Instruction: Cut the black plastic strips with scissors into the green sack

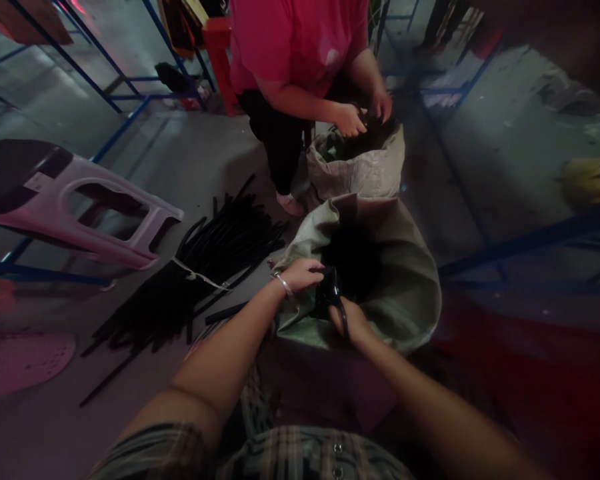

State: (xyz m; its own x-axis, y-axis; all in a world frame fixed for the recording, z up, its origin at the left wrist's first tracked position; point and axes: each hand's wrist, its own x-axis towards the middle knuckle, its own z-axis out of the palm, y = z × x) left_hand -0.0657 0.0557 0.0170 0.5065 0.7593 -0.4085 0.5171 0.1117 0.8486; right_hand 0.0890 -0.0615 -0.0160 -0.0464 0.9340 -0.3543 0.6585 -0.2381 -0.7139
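A grey-green sack [400,280] stands open on the floor in front of me, its inside dark. My left hand [304,273], with a bracelet at the wrist, is closed on black tubes [330,293] at the sack's mouth. My right hand [351,321] grips the same black bundle from below, a tube running across its fingers. A pile of long black tubes [200,273], partly tied with a pale strip, lies on the floor to the left.
A person in a pink shirt [300,40] crouches opposite, both hands in a second sack [360,170]. An overturned pale plastic stool [80,207] lies at left, pink shoes [20,360] near it. Blue metal frames [520,243] stand at both sides.
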